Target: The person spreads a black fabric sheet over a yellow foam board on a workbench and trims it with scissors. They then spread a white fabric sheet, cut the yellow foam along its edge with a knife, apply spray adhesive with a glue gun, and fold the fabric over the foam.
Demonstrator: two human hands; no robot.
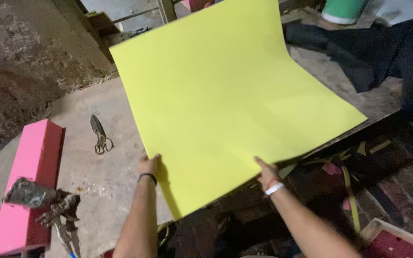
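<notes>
A large, bright yellow sheet of flexible foam-like material (225, 95) lies across the grey, stained bench (96, 177), its far end curling upward and its near right corner hanging past the bench edge. The left hand (148, 166), with a dark band at the wrist, has its grip pinching the sheet's near left edge. The right hand (266, 174), wearing red and white wristbands, presses flat on the near right edge with fingers extended, not pinching. Left of the sheet, a pair of dark metal scissors (100, 134) rests on the bench. Farther left lies a long pink rectangular box (29, 181), with a glue gun (60, 212) beside it. Dark cloth (383, 52) is heaped at the far right.
</notes>
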